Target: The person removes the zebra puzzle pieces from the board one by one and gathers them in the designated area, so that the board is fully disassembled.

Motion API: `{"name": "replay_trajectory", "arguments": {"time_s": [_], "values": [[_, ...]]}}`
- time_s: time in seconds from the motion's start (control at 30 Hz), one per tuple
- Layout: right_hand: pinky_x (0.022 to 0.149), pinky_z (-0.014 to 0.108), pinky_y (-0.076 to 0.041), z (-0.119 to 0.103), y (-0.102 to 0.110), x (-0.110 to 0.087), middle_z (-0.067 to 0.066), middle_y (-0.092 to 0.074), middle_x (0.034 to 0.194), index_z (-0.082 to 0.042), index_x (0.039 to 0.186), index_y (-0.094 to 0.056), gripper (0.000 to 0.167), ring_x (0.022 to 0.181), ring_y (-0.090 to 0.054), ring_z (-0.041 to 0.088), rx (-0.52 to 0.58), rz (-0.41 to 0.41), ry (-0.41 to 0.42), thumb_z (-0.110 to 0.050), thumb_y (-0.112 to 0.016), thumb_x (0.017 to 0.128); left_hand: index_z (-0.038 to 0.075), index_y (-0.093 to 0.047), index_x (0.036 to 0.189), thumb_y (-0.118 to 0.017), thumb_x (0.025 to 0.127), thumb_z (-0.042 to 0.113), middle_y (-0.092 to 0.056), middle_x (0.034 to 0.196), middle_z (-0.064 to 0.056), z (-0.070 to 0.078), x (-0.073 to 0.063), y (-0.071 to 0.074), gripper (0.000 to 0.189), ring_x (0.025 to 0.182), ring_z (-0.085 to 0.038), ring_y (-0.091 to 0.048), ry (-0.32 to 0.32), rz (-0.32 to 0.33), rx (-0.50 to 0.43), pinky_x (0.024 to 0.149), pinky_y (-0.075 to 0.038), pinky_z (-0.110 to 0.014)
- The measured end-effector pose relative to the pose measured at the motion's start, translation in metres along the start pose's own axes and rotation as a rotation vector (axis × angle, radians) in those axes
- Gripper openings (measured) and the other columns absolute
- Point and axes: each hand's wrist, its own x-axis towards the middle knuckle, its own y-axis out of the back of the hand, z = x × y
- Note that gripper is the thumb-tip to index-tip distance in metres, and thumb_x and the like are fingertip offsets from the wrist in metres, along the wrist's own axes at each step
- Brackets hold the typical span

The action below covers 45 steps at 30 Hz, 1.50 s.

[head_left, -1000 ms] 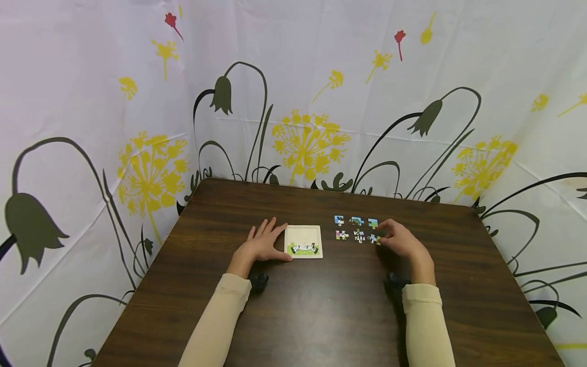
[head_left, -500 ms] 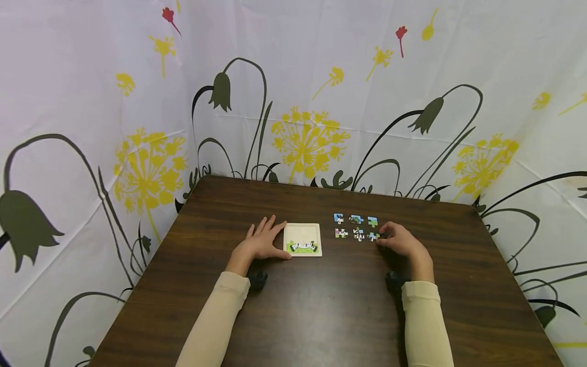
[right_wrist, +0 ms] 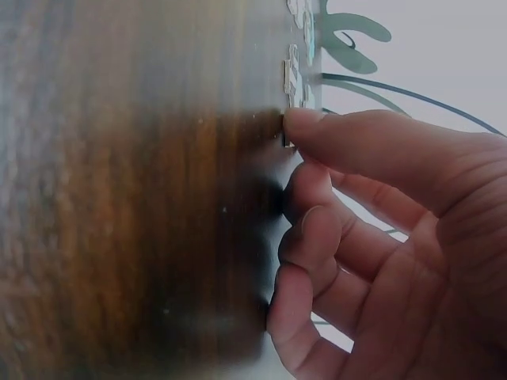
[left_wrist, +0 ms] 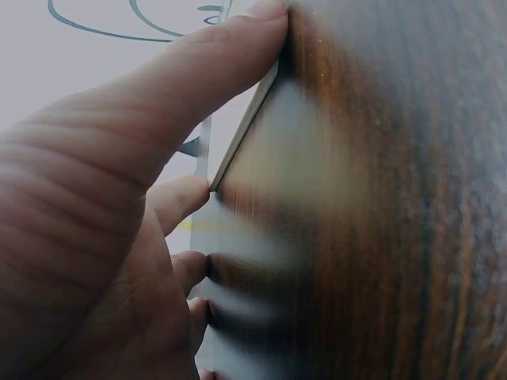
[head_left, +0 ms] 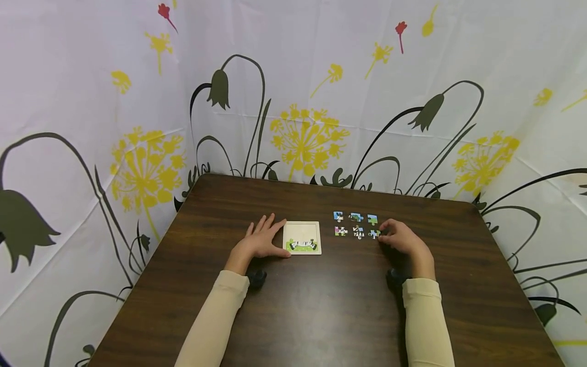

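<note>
Closest in, 2 pale sleeves [head_left: 213, 321] reach over the brown table [head_left: 316, 311], each with a black device [head_left: 257, 279] at the wrist. Past them I have the left hand [head_left: 257, 244] with its fingers spread apart, index tip at the far-left corner of the small square tray [head_left: 301, 230] and thumb at its near-left corner; the tray sits toward the table's far edge, with a printed strip [head_left: 302, 247] along its own near edge. To its right, 6 puzzle pieces [head_left: 355, 217] lie on the table in 2 rows of 3. The right hand [head_left: 408, 242] has its fingers bent, thumb tip touching the right-hand end piece [head_left: 373, 234] of the near row; I cannot tell whether that piece is pinched or only nudged. Over the last 1 second I see little change: my head view has tipped slightly, the left hand and tray have kept their places, and the end piece perhaps lies a shade straighter in its row, too slight for me to be sure. I judge this as small tidying, the tray steadied and all 6 loose pieces outside it. Beyond the table's far edge hangs a flowered white curtain [head_left: 302, 46].
</note>
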Motion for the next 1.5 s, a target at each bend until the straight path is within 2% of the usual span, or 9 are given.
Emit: {"name": "replay_trajectory", "arguments": {"time_s": [0.3, 0.43, 0.53, 0.7, 0.83, 1.03, 1.23, 1.5], "values": [[0.068, 0.034, -0.052, 0.002, 0.001, 0.0, 0.02, -0.071, 0.098, 0.007, 0.133, -0.058, 0.035, 0.08, -0.064, 0.024, 0.006, 0.032, 0.0, -0.013, -0.067, 0.106, 0.024, -0.021, 0.175, -0.084, 0.085, 0.063, 0.001, 0.183, -0.016, 0.004, -0.006, 0.006, 0.116, 0.169, -0.041, 0.007, -0.011, 0.01, -0.009, 0.132, 0.006, -0.069], [0.07, 0.034, -0.052, -0.009, 0.001, 0.0, 0.021, -0.07, 0.101, 0.005, 0.134, -0.059, 0.032, 0.082, -0.063, 0.025, 0.004, 0.058, 0.035, -0.011, -0.062, 0.107, 0.025, -0.022, 0.175, -0.083, 0.086, 0.063, 0.001, 0.183, -0.016, 0.005, -0.007, 0.009, 0.115, 0.169, -0.042, 0.007, -0.012, 0.011, -0.012, 0.132, 0.007, -0.069], [0.075, 0.037, -0.054, -0.026, -0.005, 0.004, 0.023, -0.072, 0.106, 0.005, 0.134, -0.061, 0.03, 0.086, -0.066, 0.027, 0.0, 0.063, 0.099, -0.008, -0.062, 0.107, 0.026, -0.017, 0.175, -0.081, 0.088, 0.061, 0.005, 0.183, -0.014, 0.004, -0.006, 0.009, 0.114, 0.169, -0.039, 0.011, -0.003, -0.003, 0.011, 0.133, 0.009, -0.067], [0.082, 0.041, -0.056, -0.068, -0.031, 0.016, 0.02, -0.074, 0.112, 0.003, 0.13, -0.065, 0.027, 0.093, -0.069, 0.027, -0.039, 0.022, 0.214, -0.008, -0.064, 0.105, 0.026, -0.012, 0.176, -0.079, 0.092, 0.057, 0.01, 0.183, -0.012, -0.001, -0.002, 0.006, 0.112, 0.169, -0.037, 0.014, 0.011, -0.019, 0.025, 0.133, 0.011, -0.065], [0.08, 0.038, -0.054, -0.105, -0.062, 0.026, 0.012, -0.073, 0.102, -0.001, 0.125, -0.069, 0.024, 0.089, -0.065, 0.021, -0.1, -0.05, 0.293, -0.011, -0.068, 0.104, 0.027, -0.01, 0.176, -0.079, 0.092, 0.058, 0.011, 0.183, -0.012, -0.001, 0.001, 0.004, 0.112, 0.169, -0.036, 0.015, 0.017, -0.033, 0.024, 0.133, 0.012, -0.064], [0.072, 0.034, -0.053, -0.146, -0.102, 0.041, 0.004, -0.07, 0.092, -0.01, 0.124, -0.071, 0.023, 0.076, -0.061, 0.017, -0.147, -0.156, 0.306, -0.016, -0.074, 0.102, 0.029, -0.01, 0.176, -0.077, 0.092, 0.061, 0.011, 0.183, -0.012, -0.001, 0.003, 0.001, 0.112, 0.169, -0.037, 0.014, 0.027, -0.035, 0.037, 0.133, 0.011, -0.065], [0.074, 0.033, -0.055, -0.16, -0.128, 0.054, 0.003, -0.073, 0.093, -0.012, 0.125, -0.07, 0.025, 0.076, -0.064, 0.013, -0.192, -0.208, 0.312, -0.016, -0.076, 0.101, 0.03, -0.011, 0.176, -0.077, 0.089, 0.068, 0.01, 0.183, -0.01, -0.006, 0.008, -0.004, 0.115, 0.169, -0.036, 0.013, 0.017, -0.027, 0.045, 0.133, 0.011, -0.067], [0.072, 0.03, -0.053, -0.165, -0.139, 0.061, 0.002, -0.071, 0.09, -0.01, 0.12, -0.069, 0.024, 0.074, -0.062, 0.013, -0.175, -0.226, 0.332, -0.016, -0.079, 0.099, 0.031, -0.012, 0.175, -0.078, 0.088, 0.069, 0.009, 0.183, -0.009, -0.008, 0.007, -0.004, 0.116, 0.169, -0.035, 0.013, 0.017, -0.025, 0.042, 0.133, 0.01, -0.067]]}}
